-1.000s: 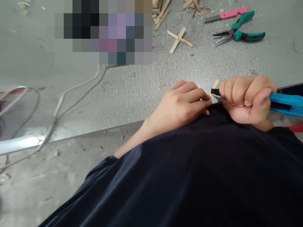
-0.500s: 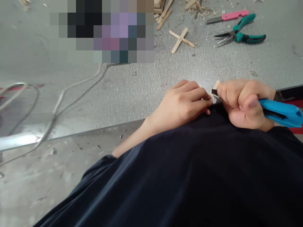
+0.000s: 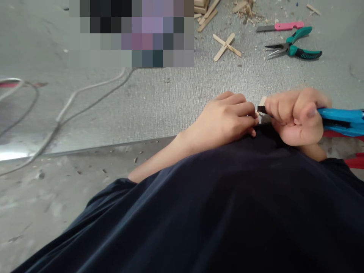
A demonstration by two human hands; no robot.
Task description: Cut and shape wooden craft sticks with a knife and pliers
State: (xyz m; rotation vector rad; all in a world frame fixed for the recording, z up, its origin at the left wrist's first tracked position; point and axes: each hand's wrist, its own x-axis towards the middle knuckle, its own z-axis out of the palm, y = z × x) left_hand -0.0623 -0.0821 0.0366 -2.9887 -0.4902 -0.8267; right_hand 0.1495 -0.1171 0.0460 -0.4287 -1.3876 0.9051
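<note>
At the near edge of the table, my left hand [image 3: 227,117] is closed, its fingertips pinching a pale wooden craft stick [image 3: 263,101]. Most of that stick is hidden behind the fingers. My right hand [image 3: 295,115], somewhat blurred, is wrapped round what looks like a utility knife [image 3: 341,121] with a blue body and a black front end. The knife's black front comes out by my left fingertips, close to the stick. I cannot make out its blade.
Beyond my hands lie two crossed craft sticks [image 3: 226,46], pliers [image 3: 290,49] and a pink-handled saw or file [image 3: 288,26]. Wood shavings [image 3: 247,13] and loose sticks [image 3: 208,19] are at the back. A white cable [image 3: 72,96] crosses the table's left side.
The blue knife body has tilted to a flatter angle as my right hand turned slightly. My left hand keeps its pinch. The whole view has shifted a little.
</note>
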